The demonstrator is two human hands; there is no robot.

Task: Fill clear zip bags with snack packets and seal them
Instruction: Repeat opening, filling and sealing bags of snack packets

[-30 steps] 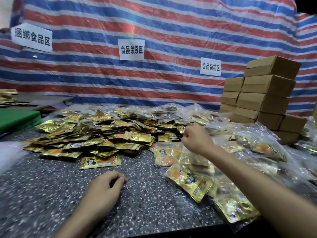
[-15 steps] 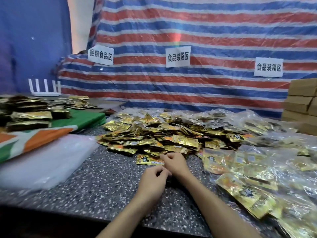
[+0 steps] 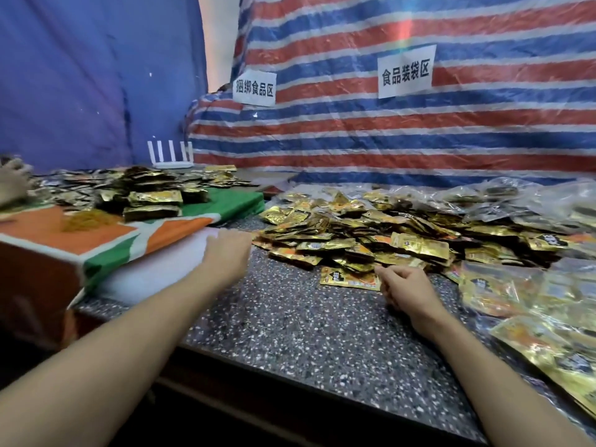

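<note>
A heap of gold snack packets (image 3: pixel 371 230) covers the middle of the speckled table (image 3: pixel 290 324). One packet (image 3: pixel 346 277) lies apart at the heap's near edge. My right hand (image 3: pixel 406 290) rests on the table right beside that packet, fingers curled, nothing visibly held. My left hand (image 3: pixel 227 253) reaches left onto a stack of clear zip bags (image 3: pixel 154 272), fingers relaxed and touching its top edge. Filled clear bags of packets (image 3: pixel 529 304) lie at the right.
A raised surface under an orange, green and white cloth (image 3: pixel 106 233) stands at the left, carrying stacked gold packets (image 3: pixel 154 201). Another person's hand (image 3: pixel 13 182) shows at the far left edge. A striped tarp with paper signs (image 3: pixel 404 74) closes off the back.
The view has swung left. My left hand moved away from my right hand and out to the stack of clear bags. My right hand stayed by the lone packet.
</note>
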